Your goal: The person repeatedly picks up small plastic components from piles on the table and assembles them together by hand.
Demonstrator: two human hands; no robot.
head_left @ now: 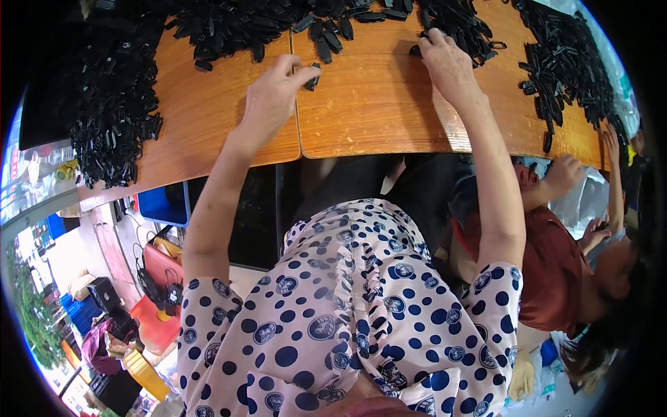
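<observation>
My left hand (275, 96) is over the table left of the middle, thumb and fingers closed at a small black elongated plastic part (313, 77). My right hand (451, 68) reaches to the near edge of a heap of similar black parts (462, 31). Its fingers are bent down and closed on a dark part (415, 51), mostly covered by the fingertips. Between the hands, a few loose black parts (324, 47) lie at the fringe of the far heap. Their exact kind is too small to make out.
More black parts are heaped at the far left (222, 31), along the left edge (114, 118) and on the right (570, 73). A seam (297, 118) crosses the wooden table (368, 111). A person in a dark red top (552, 271) works close on my right. A blue bin (163, 205) stands below left.
</observation>
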